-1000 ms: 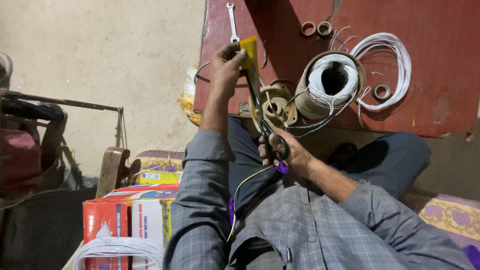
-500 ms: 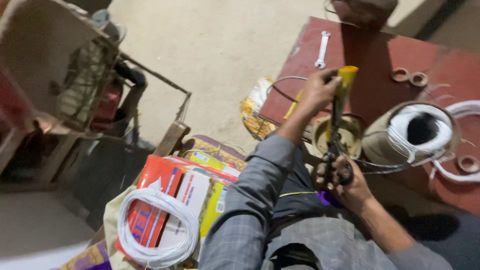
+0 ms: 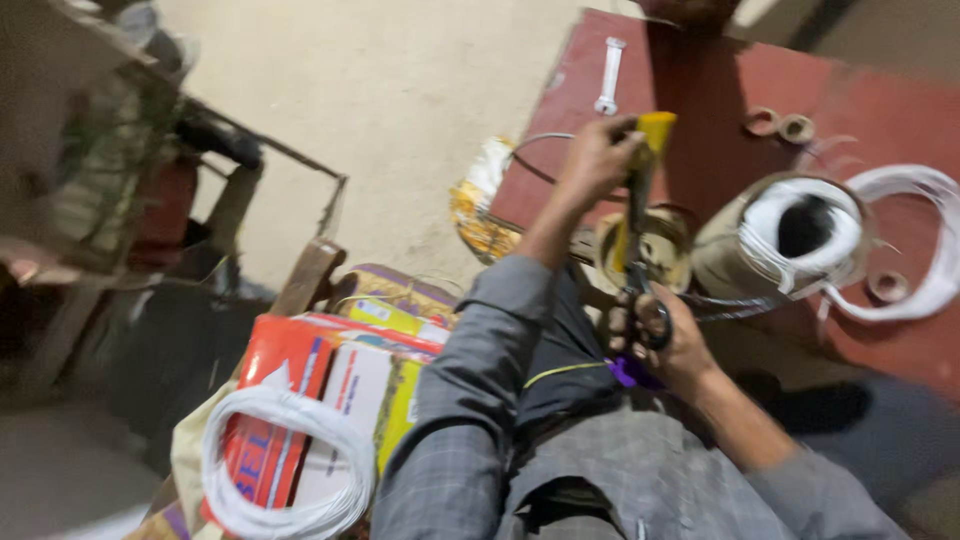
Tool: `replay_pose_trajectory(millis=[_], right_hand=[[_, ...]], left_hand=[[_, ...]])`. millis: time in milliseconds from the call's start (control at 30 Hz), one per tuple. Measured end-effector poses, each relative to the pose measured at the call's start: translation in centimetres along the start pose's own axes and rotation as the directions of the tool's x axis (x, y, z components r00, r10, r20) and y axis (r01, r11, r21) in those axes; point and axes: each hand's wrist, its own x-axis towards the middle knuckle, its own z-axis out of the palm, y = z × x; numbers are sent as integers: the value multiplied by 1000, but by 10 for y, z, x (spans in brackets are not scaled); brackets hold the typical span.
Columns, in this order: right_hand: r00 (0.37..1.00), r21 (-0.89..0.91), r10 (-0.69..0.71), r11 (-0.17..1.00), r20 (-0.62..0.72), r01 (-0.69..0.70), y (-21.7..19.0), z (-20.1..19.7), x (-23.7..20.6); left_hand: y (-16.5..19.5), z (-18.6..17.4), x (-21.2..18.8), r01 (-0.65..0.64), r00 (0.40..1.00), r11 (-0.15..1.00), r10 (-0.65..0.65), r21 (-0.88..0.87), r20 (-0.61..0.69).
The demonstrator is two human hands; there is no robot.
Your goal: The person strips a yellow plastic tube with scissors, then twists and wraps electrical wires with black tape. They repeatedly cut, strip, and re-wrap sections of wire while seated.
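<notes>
My left hand (image 3: 592, 162) is raised over the edge of the red table (image 3: 700, 90) and pinches the top of a yellow strip (image 3: 655, 130). My right hand (image 3: 668, 345) sits lower, near my lap, with its fingers through the handles of dark scissors (image 3: 640, 300). The scissor blades point up along the yellow strip toward my left hand. Just behind them is a round tin (image 3: 665, 250). To its right stands a spool of white wire (image 3: 800, 225).
A loose white wire coil (image 3: 925, 245), a wrench (image 3: 608, 75) and small rings (image 3: 780, 125) lie on the table. Red, white and yellow boxes (image 3: 330, 390) with another white wire coil (image 3: 290, 470) sit at my left. A metal frame (image 3: 250, 150) stands at the far left.
The view has swung left, bringing the boxes, white coil and metal frame into sight. Both hands keep their hold on the yellow strip and the scissors.
</notes>
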Motion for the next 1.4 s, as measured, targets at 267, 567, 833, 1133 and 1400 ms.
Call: replay_pose_trajectory(millis=[267,567,833,1133,1400], right_hand=[[996,34,-80,996,32,79,-1,7,-6],[994,-77,-114,991,-2,113,-11,15,-8],[987,-137,-159,978,11,159,-19,21,-9],[982,-184,-189,964,23,190,-23,23,-11],[983,-102,-171,979,63,177,-27,23,-13]], left_hand=[[-2,-5,-5,151,987,960,-135,-238,83],[0,-1,-11,80,995,991,-74,-104,59],[-1,7,-18,-121,992,991,122,-58,13],[20,1,-29,-91,993,983,102,-160,59],[23,-1,-26,-138,987,981,147,-137,61]])
